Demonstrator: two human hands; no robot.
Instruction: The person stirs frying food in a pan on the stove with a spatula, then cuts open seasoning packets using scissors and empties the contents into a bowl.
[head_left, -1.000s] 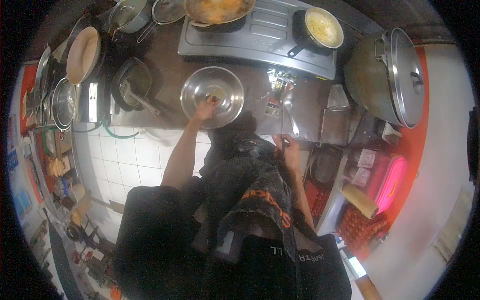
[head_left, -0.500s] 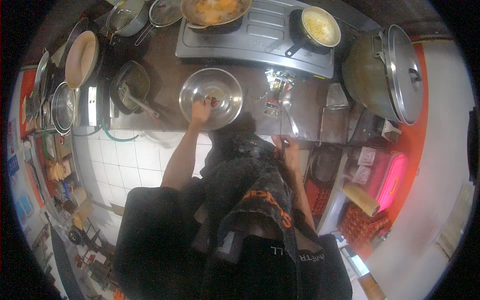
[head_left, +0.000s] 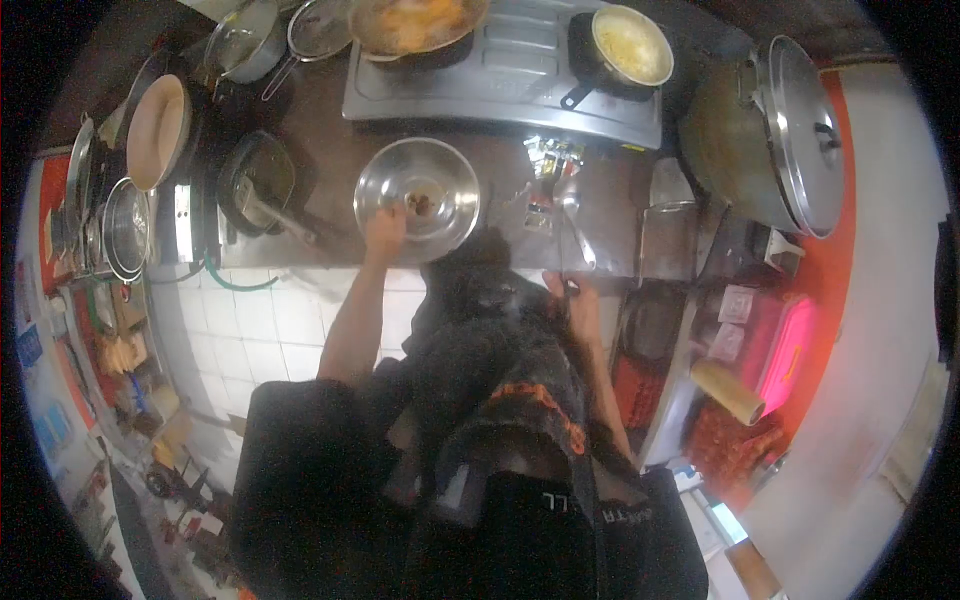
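Metal shines in the head view: a mixing bowl (head_left: pixel 452 178) on the counter (head_left: pixel 322 170), brown clump (head_left: pixel 421 205) inside. The left hand (head_left: pixel 385 234) reaches over its near rim, the right hand (head_left: pixel 577 294) is near the counter's edge; whether either's fingers grip anything, I cannot tell.

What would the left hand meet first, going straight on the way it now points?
Probably the far inside of the metal bowl, since the left hand lies over its near rim; depth is unclear.

Bowl (head_left: pixel 452 190) is silver, top (head_left: pixel 320 480) blk w/ wht lettering (head_left: pixel 556 503), wall strip (head_left: pixel 822 268) orange.
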